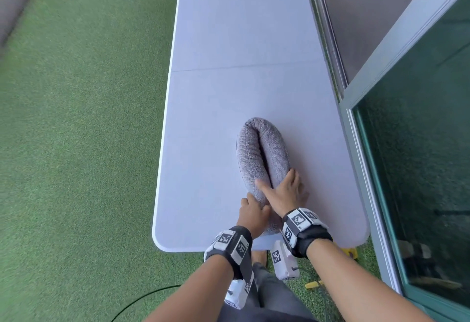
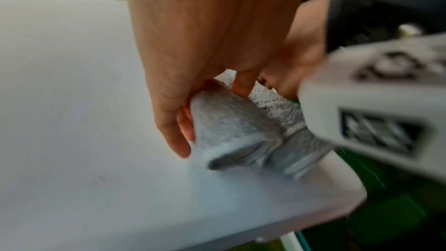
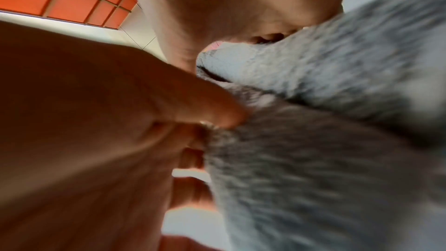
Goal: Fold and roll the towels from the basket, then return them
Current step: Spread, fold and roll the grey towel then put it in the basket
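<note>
One grey towel point(image 1: 262, 153), one table point(image 1: 241, 29), two hands.

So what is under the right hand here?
The grey towel, folded double on the white table; the right hand lies on its right half. The towel's near ends are covered by both hands.

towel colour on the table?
Grey, looped terry texture; the towel shows best in the head view, bent double on the white table.
</note>
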Available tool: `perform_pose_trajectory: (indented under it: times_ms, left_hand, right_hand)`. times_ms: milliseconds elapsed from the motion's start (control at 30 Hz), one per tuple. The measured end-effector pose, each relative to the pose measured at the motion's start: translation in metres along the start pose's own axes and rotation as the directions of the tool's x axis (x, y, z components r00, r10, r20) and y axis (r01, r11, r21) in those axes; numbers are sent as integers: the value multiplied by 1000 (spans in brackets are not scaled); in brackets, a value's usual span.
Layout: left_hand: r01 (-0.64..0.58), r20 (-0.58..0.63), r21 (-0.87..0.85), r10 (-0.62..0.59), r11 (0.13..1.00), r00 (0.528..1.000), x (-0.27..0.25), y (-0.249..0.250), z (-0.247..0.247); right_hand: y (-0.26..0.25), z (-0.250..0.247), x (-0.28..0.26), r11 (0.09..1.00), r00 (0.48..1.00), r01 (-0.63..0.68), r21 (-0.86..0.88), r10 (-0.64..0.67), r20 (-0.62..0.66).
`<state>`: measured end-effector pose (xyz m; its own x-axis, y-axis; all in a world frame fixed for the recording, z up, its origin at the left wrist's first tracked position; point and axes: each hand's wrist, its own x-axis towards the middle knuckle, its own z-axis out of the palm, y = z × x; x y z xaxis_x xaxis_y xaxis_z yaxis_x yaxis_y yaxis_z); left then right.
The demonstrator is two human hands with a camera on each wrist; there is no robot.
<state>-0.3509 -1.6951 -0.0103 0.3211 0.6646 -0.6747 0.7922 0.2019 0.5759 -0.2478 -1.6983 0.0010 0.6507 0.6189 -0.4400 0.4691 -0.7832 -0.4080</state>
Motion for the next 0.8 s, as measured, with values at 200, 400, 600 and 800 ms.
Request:
perform_pose_trajectory:
  times_ms: [200, 400, 600, 800]
  left_hand:
    - [-223, 288, 379, 114, 898, 951, -1, -19, -1]
    - [-195, 376, 312, 67, 930, 924, -27, -52, -37]
    - [-54, 382, 292, -65, 955, 922, -77, -129, -44]
    - [226, 248, 288, -301, 931, 921, -122, -231, -22]
  right_hand:
    - [-22, 13, 13, 946, 997, 55, -321, -71, -36]
    - [-7, 5, 11, 874, 973, 196, -444, -231, -26]
    - [78, -18, -28, 725, 929, 343, -598, -357, 99]
    - [83, -25, -21, 758, 935, 341, -556, -333, 118]
